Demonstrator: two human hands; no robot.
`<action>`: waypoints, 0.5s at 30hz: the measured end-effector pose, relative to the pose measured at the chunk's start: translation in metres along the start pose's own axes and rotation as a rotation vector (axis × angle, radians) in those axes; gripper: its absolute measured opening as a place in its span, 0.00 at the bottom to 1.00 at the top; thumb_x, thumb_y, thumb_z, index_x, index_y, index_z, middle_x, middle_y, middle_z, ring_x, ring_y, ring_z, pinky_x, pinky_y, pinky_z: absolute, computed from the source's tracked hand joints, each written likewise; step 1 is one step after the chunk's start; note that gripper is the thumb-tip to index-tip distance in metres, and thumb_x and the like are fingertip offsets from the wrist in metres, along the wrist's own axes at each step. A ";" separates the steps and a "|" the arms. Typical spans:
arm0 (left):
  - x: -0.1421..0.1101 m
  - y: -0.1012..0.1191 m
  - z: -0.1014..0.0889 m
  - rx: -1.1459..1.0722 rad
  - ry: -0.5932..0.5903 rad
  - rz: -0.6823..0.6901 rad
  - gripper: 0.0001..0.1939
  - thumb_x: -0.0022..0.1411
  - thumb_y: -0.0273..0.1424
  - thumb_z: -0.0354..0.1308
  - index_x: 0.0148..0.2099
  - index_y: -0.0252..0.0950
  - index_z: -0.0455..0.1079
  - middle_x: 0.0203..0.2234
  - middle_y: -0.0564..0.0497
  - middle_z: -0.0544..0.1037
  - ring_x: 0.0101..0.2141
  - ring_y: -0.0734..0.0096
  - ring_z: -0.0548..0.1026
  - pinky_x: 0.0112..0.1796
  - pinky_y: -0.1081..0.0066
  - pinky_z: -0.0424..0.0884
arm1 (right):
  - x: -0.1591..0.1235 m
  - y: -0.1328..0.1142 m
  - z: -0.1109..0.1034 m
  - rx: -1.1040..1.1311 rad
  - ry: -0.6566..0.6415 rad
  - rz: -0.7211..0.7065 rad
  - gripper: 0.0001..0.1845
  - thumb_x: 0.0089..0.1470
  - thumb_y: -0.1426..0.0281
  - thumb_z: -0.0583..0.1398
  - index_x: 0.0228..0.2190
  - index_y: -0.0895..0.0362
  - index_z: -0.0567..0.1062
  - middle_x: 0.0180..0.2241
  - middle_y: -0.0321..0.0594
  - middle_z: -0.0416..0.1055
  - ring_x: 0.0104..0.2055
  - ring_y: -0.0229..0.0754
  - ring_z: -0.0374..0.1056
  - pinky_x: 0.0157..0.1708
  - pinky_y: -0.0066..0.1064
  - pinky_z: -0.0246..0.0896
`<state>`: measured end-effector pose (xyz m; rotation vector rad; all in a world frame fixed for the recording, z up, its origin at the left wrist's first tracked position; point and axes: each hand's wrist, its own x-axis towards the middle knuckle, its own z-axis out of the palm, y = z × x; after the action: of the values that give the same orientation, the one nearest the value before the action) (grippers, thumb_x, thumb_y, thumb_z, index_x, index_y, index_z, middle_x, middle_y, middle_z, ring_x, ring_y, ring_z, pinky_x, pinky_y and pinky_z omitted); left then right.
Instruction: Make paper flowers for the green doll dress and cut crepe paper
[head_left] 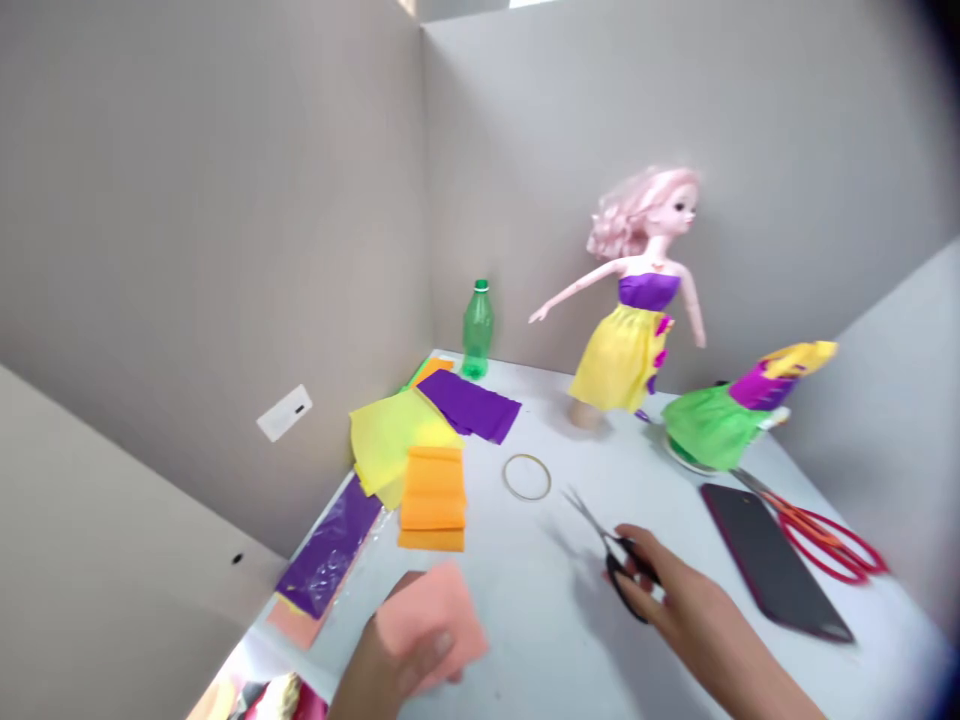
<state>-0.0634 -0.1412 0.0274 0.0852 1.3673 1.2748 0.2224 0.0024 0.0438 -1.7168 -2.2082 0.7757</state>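
Observation:
My left hand (409, 655) is closed on a folded piece of salmon-pink crepe paper (439, 615), thumb on top, above the front of the table. Held in my right hand (667, 590) is a pair of small scissors (604, 540) with black handles, its slightly parted blades pointing up and left. A thin gold ring (527, 477) lies flat beyond the scissor tips. Left of it sit a folded orange paper (433, 500), yellow sheets (401, 435) and a purple folded paper (476, 405).
A pink-haired doll (649, 290) in a yellow skirt stands at the back, near a green bottle (478, 330). On the right are a green-skirted figure (712, 425), a black phone (776, 560) and red-handled scissors (832, 540). A purple packet (334, 550) lies along the left edge; grey walls (517, 170) enclose the table.

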 end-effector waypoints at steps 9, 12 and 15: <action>0.030 0.004 0.126 0.350 -0.641 0.232 0.26 0.45 0.40 0.73 0.46 0.35 0.73 0.38 0.45 0.81 0.39 0.58 0.79 0.36 0.71 0.73 | -0.020 0.041 -0.038 -0.277 0.250 -0.051 0.16 0.59 0.66 0.53 0.47 0.55 0.72 0.46 0.52 0.72 0.48 0.56 0.66 0.46 0.46 0.58; 0.037 0.000 0.151 0.354 -0.805 0.220 0.28 0.45 0.40 0.73 0.46 0.33 0.72 0.40 0.42 0.81 0.41 0.56 0.79 0.39 0.68 0.72 | -0.016 0.011 -0.035 0.341 0.090 -0.112 0.21 0.60 0.56 0.54 0.52 0.51 0.68 0.48 0.44 0.71 0.46 0.47 0.67 0.46 0.37 0.61; 0.047 -0.005 0.166 0.366 -0.813 0.227 0.28 0.42 0.41 0.74 0.43 0.31 0.73 0.36 0.43 0.81 0.37 0.58 0.79 0.36 0.69 0.73 | -0.006 -0.001 -0.028 0.726 -0.039 -0.147 0.20 0.53 0.51 0.61 0.29 0.57 0.72 0.28 0.37 0.69 0.30 0.40 0.64 0.30 0.30 0.58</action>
<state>0.0485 -0.0109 0.0436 0.9309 0.8641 0.9772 0.2368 0.0032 0.0682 -1.1687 -1.7159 1.3584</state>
